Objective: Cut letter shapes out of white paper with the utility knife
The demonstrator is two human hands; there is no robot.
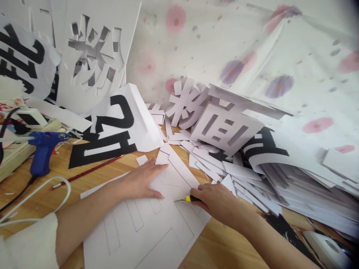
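Observation:
A white foam board (157, 228) with pencilled character outlines lies on the wooden table. My left hand (144, 179) rests flat on its upper part, thumb and fingers spread. In my right hand (214, 200) is a craft knife (191, 198) with a yellow and black handle. Its thin blade points left, and the tip is at a pencilled corner near the board's middle. Cut lines show along the board's upper right edge. How deep the blade sits I cannot tell.
A blue glue gun (42, 153) with its cord lies at left, near a red pencil (86, 172). Cut-out foam characters (224, 127) and white scraps (204, 164) pile up behind the board. Printed black character sheets (112, 123) lean at the back left. A white device (327, 248) sits at lower right.

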